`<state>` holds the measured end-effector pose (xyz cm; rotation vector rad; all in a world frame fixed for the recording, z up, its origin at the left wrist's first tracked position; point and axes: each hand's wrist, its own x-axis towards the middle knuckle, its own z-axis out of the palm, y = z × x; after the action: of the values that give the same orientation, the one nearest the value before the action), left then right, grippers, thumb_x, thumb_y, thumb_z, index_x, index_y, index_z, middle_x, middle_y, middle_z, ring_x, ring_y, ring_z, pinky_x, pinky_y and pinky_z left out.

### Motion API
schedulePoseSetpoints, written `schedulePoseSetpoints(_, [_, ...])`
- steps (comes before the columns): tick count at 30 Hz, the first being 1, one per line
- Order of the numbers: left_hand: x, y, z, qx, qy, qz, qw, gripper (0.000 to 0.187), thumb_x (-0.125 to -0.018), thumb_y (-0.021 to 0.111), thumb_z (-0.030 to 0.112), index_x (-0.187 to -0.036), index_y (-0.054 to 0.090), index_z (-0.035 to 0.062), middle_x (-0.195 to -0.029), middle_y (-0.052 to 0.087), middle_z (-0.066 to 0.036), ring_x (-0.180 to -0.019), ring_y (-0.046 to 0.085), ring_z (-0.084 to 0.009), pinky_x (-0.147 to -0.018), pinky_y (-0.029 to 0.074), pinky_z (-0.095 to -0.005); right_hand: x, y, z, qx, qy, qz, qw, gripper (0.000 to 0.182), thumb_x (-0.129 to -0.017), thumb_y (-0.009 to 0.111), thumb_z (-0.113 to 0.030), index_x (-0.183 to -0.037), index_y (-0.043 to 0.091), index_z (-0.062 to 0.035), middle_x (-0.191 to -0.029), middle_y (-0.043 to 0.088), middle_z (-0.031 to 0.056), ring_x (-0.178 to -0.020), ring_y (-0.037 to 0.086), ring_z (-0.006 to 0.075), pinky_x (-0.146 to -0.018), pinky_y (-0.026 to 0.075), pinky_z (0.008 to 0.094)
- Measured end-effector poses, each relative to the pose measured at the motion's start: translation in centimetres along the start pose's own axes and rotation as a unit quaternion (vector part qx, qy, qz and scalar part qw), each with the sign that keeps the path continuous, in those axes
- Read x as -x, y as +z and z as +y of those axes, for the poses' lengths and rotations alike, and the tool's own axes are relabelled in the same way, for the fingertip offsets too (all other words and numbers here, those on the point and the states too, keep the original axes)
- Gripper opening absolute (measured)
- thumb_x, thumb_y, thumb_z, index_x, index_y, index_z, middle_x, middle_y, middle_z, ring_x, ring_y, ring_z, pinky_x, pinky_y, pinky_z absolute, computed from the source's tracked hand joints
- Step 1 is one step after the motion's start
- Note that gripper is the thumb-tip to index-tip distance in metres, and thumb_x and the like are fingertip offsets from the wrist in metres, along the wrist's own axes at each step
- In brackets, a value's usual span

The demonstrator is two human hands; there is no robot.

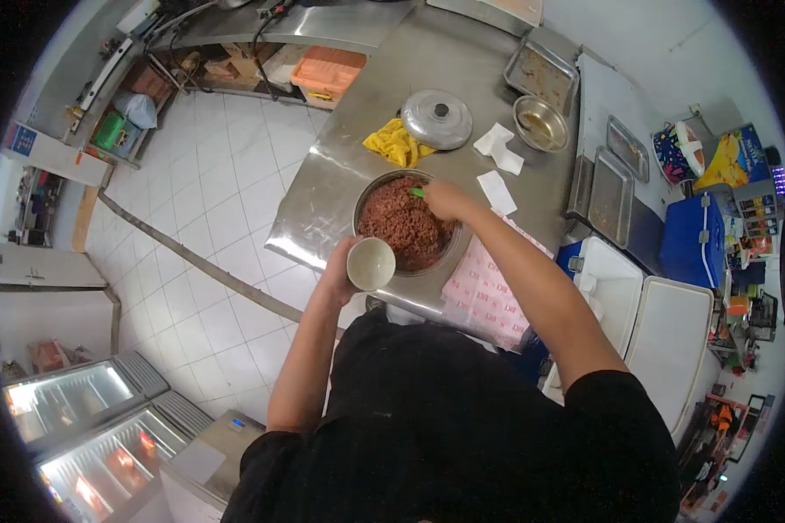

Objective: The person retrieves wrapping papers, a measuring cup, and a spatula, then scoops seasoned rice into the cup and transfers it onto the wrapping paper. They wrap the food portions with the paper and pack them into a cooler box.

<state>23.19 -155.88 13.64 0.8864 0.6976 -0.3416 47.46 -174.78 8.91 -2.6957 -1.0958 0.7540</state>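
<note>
My left hand (337, 272) is closed around the side of a small pale bowl (372, 264), held at the near left rim of a large round metal pot (452, 249). The bowl's open top faces me, and only its light inside shows. Reddish-brown grain (399, 225) that looks like cooked rice fills much of the pot. Over the pot's right side, my right hand (446, 201) grips a utensil with a green handle (418, 192). The utensil's far end is hidden in the grain.
Behind the pot lie a yellow cloth (396, 144) and a metal lid (437, 119). White papers (498, 148), a metal bowl (541, 124) and a tray (542, 77) sit farther right. Pink printed paper (493, 283) covers the near right edge, beside a white cooler (609, 283).
</note>
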Motion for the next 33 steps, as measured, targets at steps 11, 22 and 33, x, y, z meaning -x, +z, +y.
schedulePoseSetpoints(11, [-2.2, -4.7, 3.4, -0.064, 0.133, 0.089, 0.985, 0.068, -0.092, 0.058, 0.053, -0.148, 0.051, 0.0149, -0.131, 0.062, -0.01, -0.109, 0.067, -0.0235, -0.083, 0.057, -0.041, 14.5, -0.7, -9.0, 0.009, 0.077, -0.006, 0.997, 0.047, -0.101, 0.043, -0.011, -0.144, 0.045, 0.0062, -0.093, 0.073, 0.0251, -0.083, 0.073, 0.0413, -0.072, 0.058, 0.0535])
schedulePoseSetpoints(22, [2.7, 0.7, 0.7, -0.139, 0.038, 0.1, 0.985, 0.046, -0.093, 0.057, 0.045, -0.117, 0.069, 0.0063, -0.102, 0.069, -0.01, -0.084, 0.07, -0.0209, -0.066, 0.058, -0.0368, 3.1, -4.0, -4.5, 0.027, 0.057, 0.06, 0.996, 0.035, -0.099, 0.047, -0.014, -0.13, 0.06, -0.0041, -0.098, 0.072, 0.0244, -0.089, 0.072, 0.0423, -0.075, 0.056, 0.0536])
schedulePoseSetpoints(33, [-1.3, 0.1, 4.1, -0.133, 0.098, 0.148, 0.975, 0.049, -0.087, 0.065, 0.046, -0.105, 0.076, 0.0023, -0.093, 0.073, -0.012, -0.077, 0.072, -0.0223, -0.064, 0.058, -0.0345, 13.1, -0.6, -10.1, -0.042, 0.144, 0.039, 0.988, 0.058, -0.098, 0.045, -0.01, -0.154, 0.035, -0.0026, -0.094, 0.07, 0.0295, -0.086, 0.072, 0.0431, -0.074, 0.056, 0.0579])
